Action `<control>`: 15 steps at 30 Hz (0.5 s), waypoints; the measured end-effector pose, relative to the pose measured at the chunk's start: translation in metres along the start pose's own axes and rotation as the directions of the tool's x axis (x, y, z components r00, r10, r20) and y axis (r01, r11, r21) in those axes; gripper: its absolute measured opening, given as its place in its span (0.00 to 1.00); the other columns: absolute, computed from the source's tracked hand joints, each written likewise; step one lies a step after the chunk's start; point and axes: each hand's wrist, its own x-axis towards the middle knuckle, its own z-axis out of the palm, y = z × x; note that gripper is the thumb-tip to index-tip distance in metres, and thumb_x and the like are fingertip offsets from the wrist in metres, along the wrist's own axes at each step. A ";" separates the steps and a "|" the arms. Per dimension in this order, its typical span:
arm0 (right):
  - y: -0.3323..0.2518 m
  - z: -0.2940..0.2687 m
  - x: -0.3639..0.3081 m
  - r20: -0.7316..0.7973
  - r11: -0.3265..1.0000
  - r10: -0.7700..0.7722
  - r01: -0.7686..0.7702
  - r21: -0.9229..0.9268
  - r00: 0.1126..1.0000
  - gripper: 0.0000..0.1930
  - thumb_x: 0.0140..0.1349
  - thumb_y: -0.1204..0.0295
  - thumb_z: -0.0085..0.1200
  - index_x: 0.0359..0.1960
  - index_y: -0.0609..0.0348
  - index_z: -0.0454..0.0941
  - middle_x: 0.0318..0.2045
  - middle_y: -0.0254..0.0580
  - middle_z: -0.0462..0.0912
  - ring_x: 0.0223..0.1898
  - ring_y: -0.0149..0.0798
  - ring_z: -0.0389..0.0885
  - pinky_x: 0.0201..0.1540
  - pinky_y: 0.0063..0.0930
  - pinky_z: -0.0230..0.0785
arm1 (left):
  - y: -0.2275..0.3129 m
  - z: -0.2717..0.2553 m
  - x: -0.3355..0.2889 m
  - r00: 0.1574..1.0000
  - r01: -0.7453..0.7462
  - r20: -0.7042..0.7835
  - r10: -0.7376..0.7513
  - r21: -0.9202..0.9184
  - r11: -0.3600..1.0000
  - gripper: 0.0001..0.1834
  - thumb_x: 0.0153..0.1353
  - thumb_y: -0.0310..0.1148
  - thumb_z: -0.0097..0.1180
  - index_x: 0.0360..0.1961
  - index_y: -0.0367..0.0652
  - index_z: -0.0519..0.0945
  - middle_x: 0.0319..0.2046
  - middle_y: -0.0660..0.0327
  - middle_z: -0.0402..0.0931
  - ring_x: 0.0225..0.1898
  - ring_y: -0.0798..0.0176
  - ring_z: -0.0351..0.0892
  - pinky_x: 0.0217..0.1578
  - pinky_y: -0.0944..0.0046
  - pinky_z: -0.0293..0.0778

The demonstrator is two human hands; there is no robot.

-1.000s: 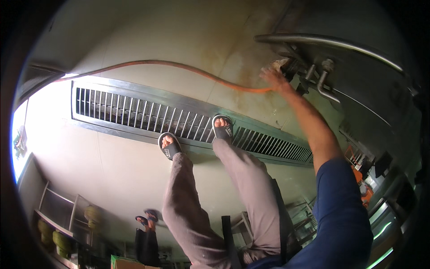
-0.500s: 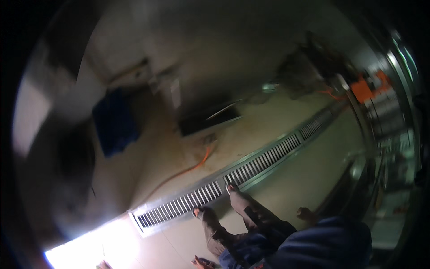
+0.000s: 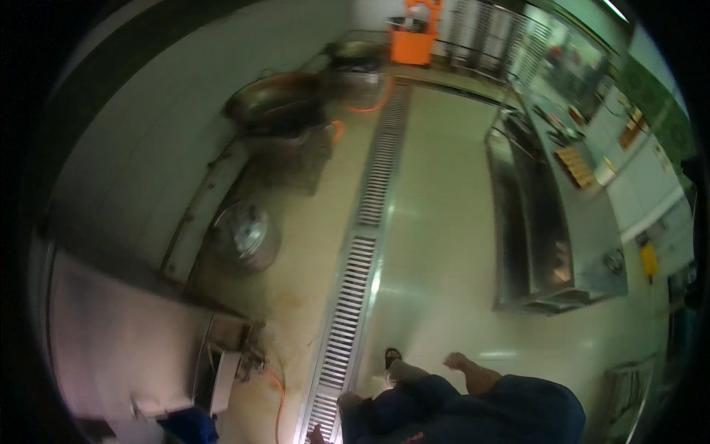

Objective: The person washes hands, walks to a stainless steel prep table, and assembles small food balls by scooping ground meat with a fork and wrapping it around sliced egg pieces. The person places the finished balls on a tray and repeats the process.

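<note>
My right hand (image 3: pixel 460 362) hangs in the air in front of my body, over the pale tiled floor (image 3: pixel 436 274). Its fingers look loosely apart, and I see nothing in them. Only a small, blurred part of my left hand (image 3: pixel 318 435) shows at the lower edge, over the floor drain grate (image 3: pixel 347 318). A fingertip seems stretched out there, with no object visible at it. Neither hand touches anything that I can make out. My sandalled foot (image 3: pixel 392 358) is on the floor just right of the grate.
A steel worktable (image 3: pixel 592 229) with an egg tray (image 3: pixel 575 167) stands to the right. Along the left wall are a large wok (image 3: pixel 274 103), a round metal vessel (image 3: pixel 250 237) and an orange hose (image 3: pixel 280 399). An orange machine (image 3: pixel 411 46) and a rack (image 3: pixel 484 37) stand far ahead.
My view has swung to the right and now runs along the drain grate. The worktable has come into full view, and the bright patch at lower left is gone.
</note>
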 end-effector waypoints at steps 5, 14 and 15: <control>-0.001 -0.257 0.087 -0.542 0.746 0.066 0.319 0.584 0.838 0.24 0.68 0.59 0.60 0.61 0.60 0.78 0.48 0.48 0.87 0.42 0.39 0.88 0.51 0.38 0.79 | 0.161 0.225 0.014 0.968 -0.114 0.244 0.058 0.224 0.968 0.41 0.62 0.58 0.64 0.69 0.47 0.68 0.58 0.58 0.74 0.55 0.49 0.76 0.54 0.39 0.75; 0.201 -0.549 0.192 -0.792 0.901 0.271 0.144 0.408 0.546 0.21 0.64 0.65 0.60 0.58 0.58 0.81 0.52 0.52 0.85 0.51 0.49 0.85 0.56 0.44 0.78 | 0.373 0.603 0.067 0.937 -0.126 0.342 -0.072 0.524 0.842 0.43 0.62 0.59 0.65 0.70 0.48 0.67 0.60 0.59 0.73 0.58 0.49 0.75 0.56 0.36 0.74; 0.223 -0.541 0.197 -0.798 0.975 0.183 -0.207 0.074 0.574 0.22 0.61 0.66 0.62 0.57 0.57 0.82 0.54 0.52 0.84 0.54 0.53 0.83 0.58 0.46 0.77 | 0.399 0.646 0.072 0.942 -0.118 0.325 -0.087 0.560 0.820 0.43 0.61 0.59 0.65 0.70 0.48 0.67 0.61 0.59 0.73 0.58 0.49 0.74 0.56 0.36 0.74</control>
